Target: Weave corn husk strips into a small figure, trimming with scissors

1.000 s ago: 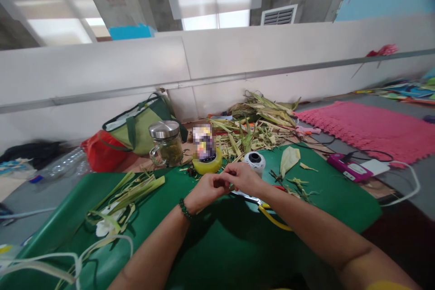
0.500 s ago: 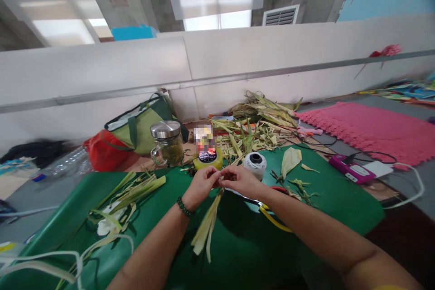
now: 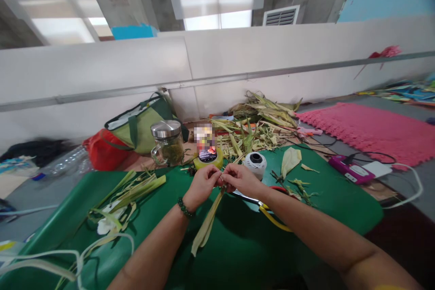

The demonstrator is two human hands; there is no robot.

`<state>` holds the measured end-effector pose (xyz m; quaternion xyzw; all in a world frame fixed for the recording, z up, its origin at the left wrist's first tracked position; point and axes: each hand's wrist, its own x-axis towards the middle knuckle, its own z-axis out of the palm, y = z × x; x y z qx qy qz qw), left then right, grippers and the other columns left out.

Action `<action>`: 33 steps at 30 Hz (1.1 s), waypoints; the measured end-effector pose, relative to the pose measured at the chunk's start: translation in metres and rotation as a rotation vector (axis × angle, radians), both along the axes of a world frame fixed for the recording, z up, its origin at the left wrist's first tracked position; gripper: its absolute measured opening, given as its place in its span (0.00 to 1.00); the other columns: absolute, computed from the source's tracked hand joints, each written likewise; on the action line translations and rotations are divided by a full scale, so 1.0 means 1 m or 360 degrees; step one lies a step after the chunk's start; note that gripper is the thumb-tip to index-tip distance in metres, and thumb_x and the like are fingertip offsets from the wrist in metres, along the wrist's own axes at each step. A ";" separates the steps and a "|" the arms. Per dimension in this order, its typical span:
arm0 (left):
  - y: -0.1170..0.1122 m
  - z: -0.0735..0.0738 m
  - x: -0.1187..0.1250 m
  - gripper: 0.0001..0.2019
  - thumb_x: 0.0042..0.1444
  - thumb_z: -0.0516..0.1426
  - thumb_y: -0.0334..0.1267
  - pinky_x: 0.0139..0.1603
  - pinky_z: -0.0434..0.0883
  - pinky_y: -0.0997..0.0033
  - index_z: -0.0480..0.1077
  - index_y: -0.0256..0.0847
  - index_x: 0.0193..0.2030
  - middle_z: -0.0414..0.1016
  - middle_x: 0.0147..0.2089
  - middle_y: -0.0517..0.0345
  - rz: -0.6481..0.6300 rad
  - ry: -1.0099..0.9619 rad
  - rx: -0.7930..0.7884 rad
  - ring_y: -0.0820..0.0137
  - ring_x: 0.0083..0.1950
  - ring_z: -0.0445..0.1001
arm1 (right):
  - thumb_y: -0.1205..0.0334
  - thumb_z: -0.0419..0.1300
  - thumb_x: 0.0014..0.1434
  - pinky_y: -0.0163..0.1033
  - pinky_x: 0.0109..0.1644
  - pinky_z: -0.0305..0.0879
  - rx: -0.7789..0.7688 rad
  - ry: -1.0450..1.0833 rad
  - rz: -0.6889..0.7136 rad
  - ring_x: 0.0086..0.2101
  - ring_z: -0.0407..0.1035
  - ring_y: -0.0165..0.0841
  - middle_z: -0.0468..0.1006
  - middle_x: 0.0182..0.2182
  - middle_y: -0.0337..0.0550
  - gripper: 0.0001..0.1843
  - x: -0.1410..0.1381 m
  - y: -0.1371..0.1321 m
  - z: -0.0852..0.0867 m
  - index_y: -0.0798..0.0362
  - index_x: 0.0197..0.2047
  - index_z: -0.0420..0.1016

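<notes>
Both my hands meet above the green mat (image 3: 238, 253), pinching the top end of a bundle of pale corn husk strips (image 3: 207, 224) that hangs down toward me. My left hand (image 3: 203, 185), with a dark bead bracelet on the wrist, is closed on the bundle from the left. My right hand (image 3: 242, 179) is closed on the same end from the right. Just behind my right hand stands a white spool of thread (image 3: 254, 163). Scissors with yellow handles (image 3: 263, 206) lie under my right forearm.
A yellow tape roll holding a phone (image 3: 208, 156) and a glass jar with a metal lid (image 3: 167, 142) stand behind my hands. Loose husks (image 3: 258, 122) pile at the back, more strips (image 3: 125, 195) lie left. A pink mat (image 3: 370, 129) and a magenta device (image 3: 350, 170) are right.
The husk bundle, hidden a second ago, now hangs from my pinched fingers. My hands have lifted slightly and stayed together.
</notes>
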<state>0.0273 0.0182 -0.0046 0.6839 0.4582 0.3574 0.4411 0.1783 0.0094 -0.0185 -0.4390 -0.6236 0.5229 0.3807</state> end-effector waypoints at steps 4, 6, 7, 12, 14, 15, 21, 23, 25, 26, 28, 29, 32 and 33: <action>0.000 0.003 -0.001 0.09 0.50 0.52 0.40 0.28 0.62 0.72 0.64 0.39 0.24 0.66 0.21 0.62 0.0049 0.0083 0.0100 0.72 0.25 0.64 | 0.64 0.55 0.52 0.30 0.22 0.62 0.0019 -0.0046 0.0023 0.18 0.66 0.26 0.69 0.20 0.33 0.02 0.002 0.002 -0.002 0.52 0.30 0.65; -0.001 0.004 -0.002 0.08 0.50 0.53 0.38 0.31 0.62 0.72 0.64 0.39 0.23 0.65 0.22 0.61 0.0082 0.0128 0.0163 0.71 0.28 0.64 | 0.64 0.54 0.52 0.30 0.23 0.62 0.0055 -0.0083 0.0016 0.19 0.66 0.26 0.69 0.20 0.33 0.02 0.003 0.003 -0.004 0.53 0.30 0.66; -0.001 0.005 -0.002 0.08 0.50 0.53 0.38 0.32 0.62 0.71 0.64 0.39 0.22 0.65 0.23 0.61 0.0088 0.0149 0.0183 0.70 0.29 0.64 | 0.65 0.55 0.52 0.30 0.23 0.61 0.0081 -0.0108 0.0010 0.19 0.65 0.26 0.68 0.20 0.33 0.02 0.004 0.003 -0.005 0.53 0.30 0.66; -0.004 0.002 -0.001 0.09 0.53 0.51 0.39 0.29 0.64 0.72 0.65 0.39 0.25 0.66 0.24 0.62 0.0008 0.0209 0.0135 0.71 0.26 0.66 | 0.66 0.57 0.51 0.30 0.23 0.54 0.0236 -0.0250 -0.0035 0.20 0.61 0.25 0.67 0.19 0.33 0.03 0.005 0.000 -0.004 0.54 0.27 0.70; -0.004 0.002 -0.001 0.09 0.53 0.50 0.40 0.28 0.65 0.73 0.64 0.39 0.25 0.66 0.24 0.62 -0.0006 0.0225 0.0124 0.72 0.25 0.65 | 0.65 0.57 0.51 0.30 0.22 0.52 0.0273 -0.0286 -0.0037 0.20 0.59 0.25 0.66 0.18 0.34 0.04 0.005 -0.001 -0.002 0.55 0.27 0.72; -0.004 0.002 -0.001 0.09 0.53 0.50 0.40 0.28 0.64 0.73 0.63 0.39 0.25 0.65 0.24 0.62 -0.0003 0.0235 0.0127 0.72 0.25 0.65 | 0.65 0.57 0.51 0.30 0.22 0.51 0.0279 -0.0298 -0.0020 0.19 0.58 0.25 0.66 0.18 0.33 0.05 0.005 -0.002 -0.002 0.55 0.27 0.73; -0.005 0.004 0.000 0.09 0.52 0.50 0.37 0.30 0.62 0.72 0.62 0.40 0.22 0.64 0.21 0.63 0.0014 0.0313 0.0175 0.72 0.25 0.64 | 0.62 0.55 0.54 0.30 0.22 0.53 0.0335 -0.0389 0.0112 0.19 0.59 0.25 0.68 0.19 0.35 0.10 0.006 -0.003 0.000 0.57 0.31 0.77; -0.005 0.003 0.001 0.10 0.52 0.50 0.36 0.29 0.62 0.72 0.62 0.40 0.21 0.64 0.20 0.64 0.0019 0.0332 0.0174 0.72 0.24 0.64 | 0.64 0.55 0.53 0.30 0.24 0.54 0.0455 -0.0438 0.0093 0.21 0.60 0.26 0.69 0.20 0.37 0.10 0.006 -0.003 0.002 0.57 0.28 0.76; -0.004 0.001 0.001 0.10 0.52 0.50 0.35 0.28 0.62 0.73 0.61 0.40 0.21 0.64 0.20 0.64 0.0030 0.0353 0.0164 0.72 0.24 0.64 | 0.67 0.54 0.52 0.30 0.26 0.54 0.0534 -0.0472 0.0072 0.24 0.61 0.27 0.69 0.20 0.37 0.09 0.005 -0.004 0.003 0.57 0.25 0.74; -0.003 0.000 0.000 0.09 0.53 0.50 0.35 0.28 0.61 0.73 0.61 0.40 0.22 0.64 0.19 0.64 0.0038 0.0360 0.0152 0.72 0.23 0.64 | 0.68 0.53 0.52 0.30 0.26 0.53 0.0543 -0.0478 0.0063 0.24 0.60 0.27 0.69 0.20 0.36 0.09 0.005 -0.004 0.003 0.56 0.24 0.73; -0.002 0.002 -0.004 0.05 0.52 0.52 0.36 0.27 0.61 0.73 0.64 0.40 0.27 0.64 0.20 0.65 0.0153 0.0421 0.0179 0.71 0.23 0.64 | 0.69 0.53 0.51 0.30 0.26 0.53 0.0527 -0.0485 0.0047 0.23 0.59 0.26 0.67 0.18 0.35 0.09 0.005 -0.003 0.003 0.56 0.22 0.71; -0.002 0.004 -0.006 0.03 0.51 0.54 0.36 0.27 0.60 0.73 0.65 0.40 0.30 0.65 0.21 0.65 0.0267 0.0483 0.0246 0.71 0.24 0.65 | 0.69 0.53 0.50 0.30 0.26 0.53 0.0519 -0.0489 0.0035 0.22 0.59 0.26 0.66 0.18 0.35 0.09 0.006 -0.003 0.003 0.56 0.21 0.70; -0.005 0.014 -0.013 0.05 0.52 0.54 0.33 0.31 0.62 0.71 0.67 0.41 0.36 0.72 0.29 0.60 0.0585 0.0700 0.0634 0.69 0.29 0.68 | 0.68 0.54 0.49 0.30 0.24 0.51 0.0491 -0.0501 -0.0004 0.21 0.57 0.26 0.65 0.17 0.34 0.08 0.006 -0.001 0.002 0.56 0.21 0.69; -0.007 0.017 -0.014 0.04 0.52 0.53 0.32 0.33 0.63 0.71 0.68 0.41 0.35 0.74 0.32 0.58 0.0564 0.0730 0.0724 0.69 0.31 0.70 | 0.68 0.54 0.49 0.30 0.24 0.51 0.0482 -0.0503 -0.0015 0.21 0.57 0.25 0.65 0.17 0.34 0.08 0.006 -0.001 0.001 0.56 0.21 0.69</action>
